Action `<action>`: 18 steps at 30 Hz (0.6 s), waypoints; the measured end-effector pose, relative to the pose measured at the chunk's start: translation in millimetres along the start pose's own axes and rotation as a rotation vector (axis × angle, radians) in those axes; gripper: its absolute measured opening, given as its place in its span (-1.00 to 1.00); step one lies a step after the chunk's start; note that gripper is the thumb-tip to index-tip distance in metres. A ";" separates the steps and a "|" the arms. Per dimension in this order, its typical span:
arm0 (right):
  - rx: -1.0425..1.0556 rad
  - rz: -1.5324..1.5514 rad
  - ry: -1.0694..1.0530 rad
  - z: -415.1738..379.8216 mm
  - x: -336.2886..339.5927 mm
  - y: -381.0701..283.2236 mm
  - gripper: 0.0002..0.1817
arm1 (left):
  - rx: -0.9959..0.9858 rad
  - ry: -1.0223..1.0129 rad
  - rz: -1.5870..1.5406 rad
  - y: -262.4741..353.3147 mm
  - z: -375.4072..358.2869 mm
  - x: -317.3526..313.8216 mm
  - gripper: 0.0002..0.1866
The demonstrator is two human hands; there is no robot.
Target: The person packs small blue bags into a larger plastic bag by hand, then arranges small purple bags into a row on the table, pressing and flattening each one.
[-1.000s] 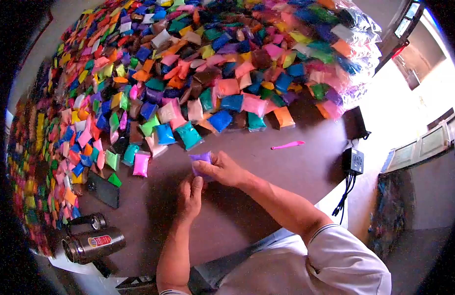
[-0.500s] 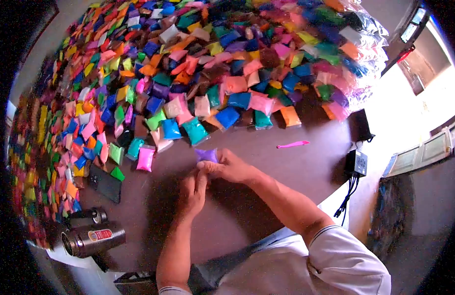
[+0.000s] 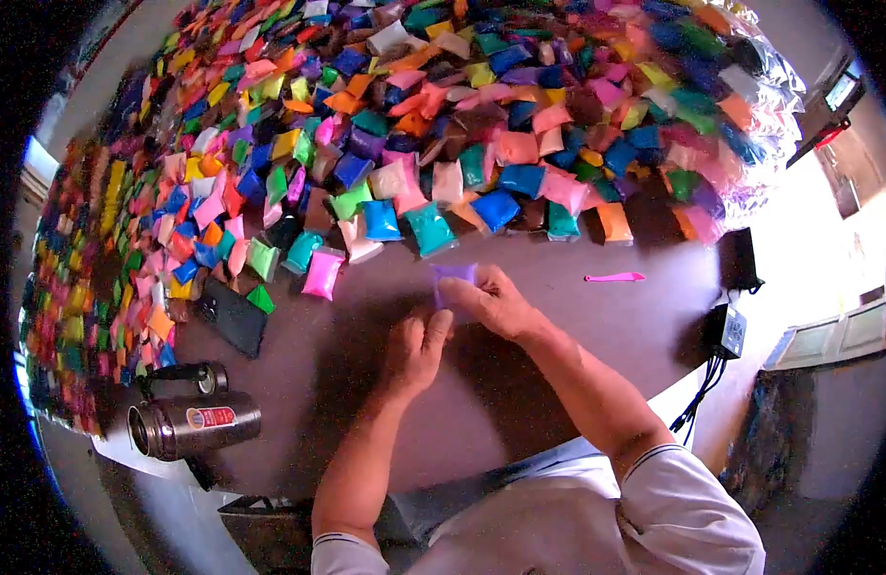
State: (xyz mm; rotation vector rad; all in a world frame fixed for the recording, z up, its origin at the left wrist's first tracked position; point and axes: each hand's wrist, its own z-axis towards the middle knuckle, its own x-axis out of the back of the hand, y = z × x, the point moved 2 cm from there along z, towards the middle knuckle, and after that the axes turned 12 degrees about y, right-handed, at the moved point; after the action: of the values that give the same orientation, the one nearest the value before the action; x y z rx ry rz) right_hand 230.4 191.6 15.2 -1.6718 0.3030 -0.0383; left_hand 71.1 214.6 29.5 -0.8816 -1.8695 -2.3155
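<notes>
A small purple packet (image 3: pixel 454 280) is pinched between the thumb and fingers of my right hand (image 3: pixel 489 303), over the brown table (image 3: pixel 519 383). Just below and left of it is my left hand (image 3: pixel 420 349), thumb pointing up and fingers curled; whether anything is inside them is hidden. Beyond both hands, a large heap of colourful packets (image 3: pixel 431 228) covers the far side of the table. A pink packet (image 3: pixel 323 273) lies at the heap's near edge, left of my hands.
A pink plastic tool (image 3: pixel 614 277) lies to the right. Black boxes (image 3: pixel 728 331) with cables sit at the right edge. On the left are a dark flat case (image 3: pixel 232 317), a steel flask (image 3: pixel 195 425) and its black lid (image 3: pixel 211 378).
The camera view has shifted, so the table items appear farther right. My left hand has come away from the purple packet, which stays in my right hand.
</notes>
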 end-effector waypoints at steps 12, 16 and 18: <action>-0.162 0.338 -0.056 -7.4 -0.7 -23.0 -0.69 | 0.026 0.031 -0.064 -13.5 1.0 -2.7 -0.55; -0.083 0.188 -0.120 -4.6 5.1 -18.8 -0.69 | 0.095 -0.023 -0.160 -16.2 0.6 -5.7 -0.55; -0.094 -0.004 -0.076 -1.5 12.8 -11.2 -0.71 | 0.117 -0.028 -0.169 -17.6 -0.2 -7.0 -0.55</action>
State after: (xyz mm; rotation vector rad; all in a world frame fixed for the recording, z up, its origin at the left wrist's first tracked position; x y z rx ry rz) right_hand 244.4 188.3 24.5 -1.7622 0.2468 0.0373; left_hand 70.4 217.0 10.7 -0.7747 -2.1441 -2.2646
